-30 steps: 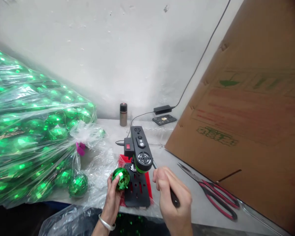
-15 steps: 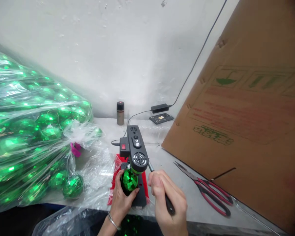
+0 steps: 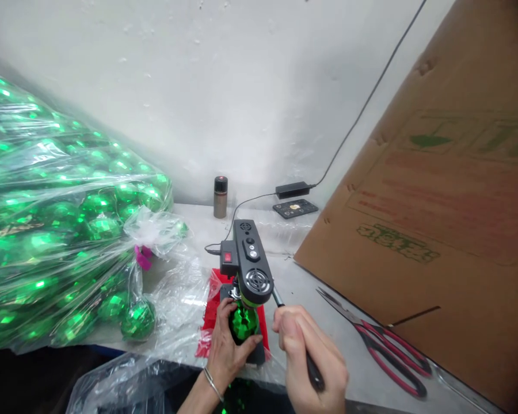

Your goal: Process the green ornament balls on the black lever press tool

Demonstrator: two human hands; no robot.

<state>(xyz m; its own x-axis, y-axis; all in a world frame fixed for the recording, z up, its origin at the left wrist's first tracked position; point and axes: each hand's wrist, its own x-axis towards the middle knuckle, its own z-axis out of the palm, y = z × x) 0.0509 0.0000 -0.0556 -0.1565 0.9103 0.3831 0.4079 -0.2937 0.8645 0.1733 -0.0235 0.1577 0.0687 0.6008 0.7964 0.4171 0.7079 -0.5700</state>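
A shiny green faceted ball [image 3: 244,324] sits under the head of a small black machine [image 3: 252,261] with a red switch. My left hand [image 3: 228,346], a bracelet at its wrist, curls its fingers and thumb around the ball. To the right, my right hand [image 3: 311,357] is wrapped round the black handle [image 3: 315,372] of the machine's metal lever. Red material [image 3: 211,310] and clear plastic lie beneath and beside the machine's base.
A clear bag [image 3: 69,230] of green balls fills the left. Scissors [image 3: 384,345] lie at right before a large cardboard box [image 3: 435,201]. Behind are a bottle [image 3: 220,198], a black power adapter [image 3: 293,190] and a phone-like object [image 3: 295,208].
The whole view has shifted, so things appear farther right. Both hands keep their grips on the ball and the handle, with little visible change relative to the machine.
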